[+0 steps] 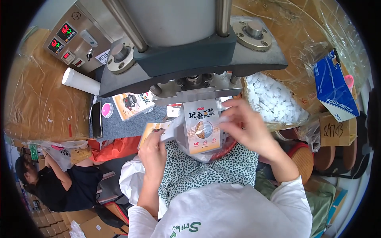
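A printed stand-up pouch, cream and orange with a round picture, hangs upright below the metal jaws of a sealing press. My left hand grips the pouch's left edge together with another flat orange pouch. My right hand pinches the pouch's upper right edge, fingers curled near the jaws. A red-rimmed basin sits on my lap under the pouch, mostly hidden.
A box of small white sachets stands right of the press. A control panel with displays, a white roll, a pink lid and another pouch lie left. A blue box is far right. Another person sits lower left.
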### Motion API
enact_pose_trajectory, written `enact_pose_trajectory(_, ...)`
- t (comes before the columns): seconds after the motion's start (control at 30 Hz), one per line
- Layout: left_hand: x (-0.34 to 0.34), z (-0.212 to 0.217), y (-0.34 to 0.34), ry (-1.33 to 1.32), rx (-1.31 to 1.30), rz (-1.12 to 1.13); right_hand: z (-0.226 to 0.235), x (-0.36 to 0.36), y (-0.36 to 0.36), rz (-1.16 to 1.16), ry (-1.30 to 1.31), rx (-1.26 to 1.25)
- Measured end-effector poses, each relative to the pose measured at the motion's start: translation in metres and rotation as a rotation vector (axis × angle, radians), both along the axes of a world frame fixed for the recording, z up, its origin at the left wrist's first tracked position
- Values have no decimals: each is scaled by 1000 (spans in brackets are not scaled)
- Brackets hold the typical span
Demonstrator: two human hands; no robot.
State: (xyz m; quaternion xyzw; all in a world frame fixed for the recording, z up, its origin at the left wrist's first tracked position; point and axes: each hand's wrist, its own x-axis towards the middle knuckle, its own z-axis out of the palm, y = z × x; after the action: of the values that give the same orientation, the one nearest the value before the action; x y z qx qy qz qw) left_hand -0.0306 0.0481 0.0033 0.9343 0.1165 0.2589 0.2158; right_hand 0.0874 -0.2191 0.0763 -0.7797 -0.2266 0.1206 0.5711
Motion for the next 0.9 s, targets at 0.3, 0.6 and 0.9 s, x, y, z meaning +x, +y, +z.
enact_pose_trajectory(0.3, 1, 23, -25, -40, 20, -322, -17, 3, 39, 270, -621, -52)
enact_pose_trajectory(0.6, 55, -23, -40, 425, -1253, -273, -32, 13, 6, -106, -443, -230)
enact_pose_trajectory(0.9, 81, -25, -22, 423, -1047, -180, -56, 43, -51, -349, -597, -844)
